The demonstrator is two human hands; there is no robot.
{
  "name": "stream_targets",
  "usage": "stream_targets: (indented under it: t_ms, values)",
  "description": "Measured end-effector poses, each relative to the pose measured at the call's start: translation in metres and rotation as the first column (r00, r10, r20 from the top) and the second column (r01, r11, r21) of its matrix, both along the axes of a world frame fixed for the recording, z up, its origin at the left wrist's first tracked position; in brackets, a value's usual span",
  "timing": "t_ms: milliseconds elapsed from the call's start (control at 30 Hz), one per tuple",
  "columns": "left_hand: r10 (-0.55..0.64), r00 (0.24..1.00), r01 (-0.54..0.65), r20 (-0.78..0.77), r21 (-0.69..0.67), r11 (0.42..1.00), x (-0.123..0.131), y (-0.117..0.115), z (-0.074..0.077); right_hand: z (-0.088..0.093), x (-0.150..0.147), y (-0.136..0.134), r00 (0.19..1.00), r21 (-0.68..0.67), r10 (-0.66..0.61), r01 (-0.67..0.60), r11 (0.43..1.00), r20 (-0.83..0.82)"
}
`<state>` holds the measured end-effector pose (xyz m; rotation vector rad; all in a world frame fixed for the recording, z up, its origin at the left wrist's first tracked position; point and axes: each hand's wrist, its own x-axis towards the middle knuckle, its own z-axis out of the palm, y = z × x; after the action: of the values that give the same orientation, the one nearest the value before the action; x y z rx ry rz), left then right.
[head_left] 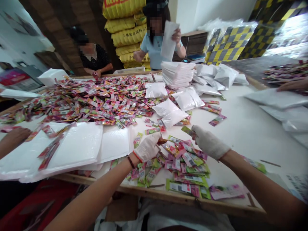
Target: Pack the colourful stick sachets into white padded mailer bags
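Observation:
My left hand, in a white glove, is closed on a small orange-brown snack packet that sticks out past the fingertips. My right hand, gloved too, pinches a green snack packet between thumb and fingers. Below and between both hands lies a loose pile of pink and green snack packets, with some spread toward the table's front edge. White padded envelopes lie flat to the left of my left hand. Just beyond the hands rests a filled white envelope.
A large heap of packets covers the far left. Stacked envelopes and filled white mailers stand at the back. Two people work across the table; other people's hands reach in at both sides.

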<state>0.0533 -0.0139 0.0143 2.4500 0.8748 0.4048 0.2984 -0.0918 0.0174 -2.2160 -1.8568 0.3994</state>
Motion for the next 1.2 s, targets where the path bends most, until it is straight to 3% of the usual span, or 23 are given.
stream_targets:
  t_ms: [100,267,433,600,733,833,933,1067,1133,1200]
  values:
    - [-0.078,0.995,0.077,-0.069,-0.026,0.997,0.020,0.001,0.004,-0.002,-0.012,-0.016,0.987,-0.117,-0.108,0.094,0.989,-0.122]
    - [-0.247,0.891,0.260,-0.380,-0.016,0.965,0.042,0.007,-0.007,-0.015,-0.045,-0.020,0.991,-0.254,-0.112,0.089,0.963,-0.077]
    - [-0.252,0.944,0.278,-0.215,0.100,0.955,0.035,0.022,0.001,-0.002,-0.018,-0.022,0.972,-0.131,-0.004,-0.028,0.991,-0.237]
    - [-0.192,0.976,0.194,-0.103,0.007,0.981,0.063,0.034,0.007,0.006,0.014,-0.026,0.981,-0.059,-0.032,0.022,0.998,-0.189]
    - [-0.321,0.889,0.344,-0.326,0.015,0.939,0.103,0.032,-0.007,-0.009,0.003,-0.020,0.993,-0.194,-0.024,0.001,0.981,-0.116]
    - [-0.321,0.853,0.398,-0.411,0.116,0.910,0.113,0.034,-0.010,-0.016,0.001,-0.019,0.986,-0.229,-0.042,0.004,0.973,-0.159]
    - [-0.229,0.924,0.278,-0.305,0.129,0.952,0.101,0.041,0.002,-0.013,0.015,-0.024,0.981,-0.125,-0.014,-0.011,0.992,-0.193]
    - [-0.009,0.988,-0.001,-0.152,-0.071,0.997,0.078,0.034,0.018,-0.004,0.025,-0.031,0.964,-0.072,-0.110,0.095,0.993,-0.241]
    - [0.064,0.983,-0.098,-0.174,-0.195,0.976,0.073,0.019,0.015,-0.005,0.015,-0.031,0.949,-0.117,-0.198,0.173,0.978,-0.246]
    - [0.077,0.951,-0.155,-0.299,-0.249,0.956,0.072,0.001,0.005,-0.011,0.000,-0.027,0.952,-0.154,-0.230,0.201,0.967,-0.203]
